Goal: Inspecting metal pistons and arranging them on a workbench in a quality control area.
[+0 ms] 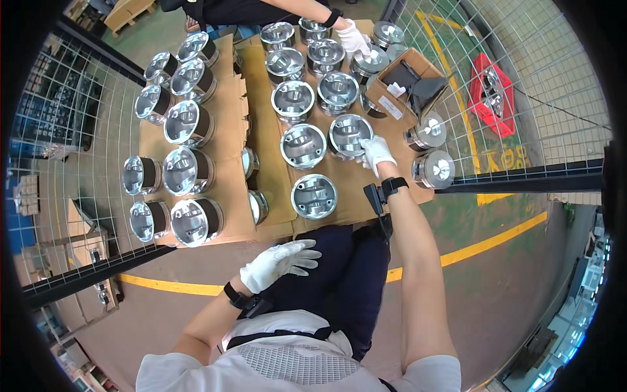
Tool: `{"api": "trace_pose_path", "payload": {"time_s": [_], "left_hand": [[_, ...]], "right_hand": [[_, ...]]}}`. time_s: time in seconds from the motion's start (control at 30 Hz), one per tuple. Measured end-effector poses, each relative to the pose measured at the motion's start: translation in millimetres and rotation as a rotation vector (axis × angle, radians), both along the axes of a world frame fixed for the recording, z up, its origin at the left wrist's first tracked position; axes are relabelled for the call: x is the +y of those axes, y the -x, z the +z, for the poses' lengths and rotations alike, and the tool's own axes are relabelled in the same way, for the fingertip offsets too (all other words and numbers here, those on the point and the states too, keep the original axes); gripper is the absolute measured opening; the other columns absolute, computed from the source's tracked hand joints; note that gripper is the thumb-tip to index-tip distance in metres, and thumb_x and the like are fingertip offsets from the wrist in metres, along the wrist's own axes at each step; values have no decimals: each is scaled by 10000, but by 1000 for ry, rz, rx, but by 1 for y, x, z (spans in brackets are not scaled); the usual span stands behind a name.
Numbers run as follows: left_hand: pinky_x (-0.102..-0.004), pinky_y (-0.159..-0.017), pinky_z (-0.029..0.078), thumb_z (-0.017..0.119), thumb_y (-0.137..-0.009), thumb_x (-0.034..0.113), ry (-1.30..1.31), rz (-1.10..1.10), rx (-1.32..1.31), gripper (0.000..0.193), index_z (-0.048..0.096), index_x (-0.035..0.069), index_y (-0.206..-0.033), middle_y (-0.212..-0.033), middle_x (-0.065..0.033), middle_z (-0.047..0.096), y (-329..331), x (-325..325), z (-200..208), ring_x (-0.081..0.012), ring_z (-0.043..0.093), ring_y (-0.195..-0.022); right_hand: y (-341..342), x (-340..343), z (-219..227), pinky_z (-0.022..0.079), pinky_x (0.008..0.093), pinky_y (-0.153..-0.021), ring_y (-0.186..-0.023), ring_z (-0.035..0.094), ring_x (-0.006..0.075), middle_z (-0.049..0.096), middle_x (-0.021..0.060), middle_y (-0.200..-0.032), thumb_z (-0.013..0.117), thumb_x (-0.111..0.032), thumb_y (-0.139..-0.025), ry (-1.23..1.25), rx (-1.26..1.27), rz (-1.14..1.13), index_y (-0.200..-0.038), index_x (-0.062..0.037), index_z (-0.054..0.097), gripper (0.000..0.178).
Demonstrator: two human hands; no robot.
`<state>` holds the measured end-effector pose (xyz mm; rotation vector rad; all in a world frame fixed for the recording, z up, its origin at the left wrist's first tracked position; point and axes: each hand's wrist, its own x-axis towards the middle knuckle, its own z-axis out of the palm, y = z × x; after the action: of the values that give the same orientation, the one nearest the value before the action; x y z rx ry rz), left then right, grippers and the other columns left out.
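My right hand, in a white glove, grips the near right rim of a shiny metal piston. The fingertips on its far side are partly hidden. This piston stands with its hollow side up on the cardboard. In front of my waist, my left hand, also gloved, hovers with its fingers stretched out and nothing in them. Nearest to it on the table stands another piston, hollow side up. One more piston sits just left of the gripped one.
Several pistons lie on their sides along the left half of the cardboard. An open carton with dark items stands at right, near two upright pistons. A co-worker's gloved hand touches a piston at the back. Wire mesh flanks the table.
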<state>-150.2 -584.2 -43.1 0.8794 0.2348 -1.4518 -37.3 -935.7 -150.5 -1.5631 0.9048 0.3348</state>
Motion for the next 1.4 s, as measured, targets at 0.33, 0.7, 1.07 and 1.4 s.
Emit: {"api": "trace_pose_path", "payload": {"time_s": [0.33, 0.7, 1.07, 1.4], "left_hand": [[-424, -1029, 451, 482, -1038, 381, -12, -39, -4, 576, 419, 1, -1466, -1385, -204, 564, 0, -20, -12, -301, 578, -1231], [-388, -975, 480, 478, -1041, 347, -66, -51, -104, 523, 460, 7, -1438, -1324, -180, 609, -3, -28, -12, -271, 613, -1172], [-391, -979, 480, 496, -1034, 370, -53, -74, -186, 524, 482, 16, -1420, -1295, -165, 627, 7, -34, 2, -262, 622, -1147], [-399, -1005, 487, 498, -1032, 421, 177, 357, -31, 496, 510, 67, -1379, -1300, -114, 635, 24, -73, 5, -247, 626, -1156]], "right_hand": [[28, -2, 18, 501, 306, -468, -537, 636, 172, 696, 120, -829, 615, -343, -951, -93, -121, -51, -1057, 0, 645, 360], [152, -100, 12, 476, 435, -658, -753, 629, 275, 632, 83, -790, 804, -447, -707, 1731, 140, 222, -889, -87, 647, 433], [166, -51, 70, 500, 421, -654, -690, 636, 298, 655, 98, -707, 892, -458, -524, 1370, -56, 305, -745, -103, 680, 469], [215, 132, 184, 401, 448, -760, -832, 554, 290, 611, 63, -819, 905, -409, -481, 1134, -472, 448, -738, -125, 636, 468]]}}
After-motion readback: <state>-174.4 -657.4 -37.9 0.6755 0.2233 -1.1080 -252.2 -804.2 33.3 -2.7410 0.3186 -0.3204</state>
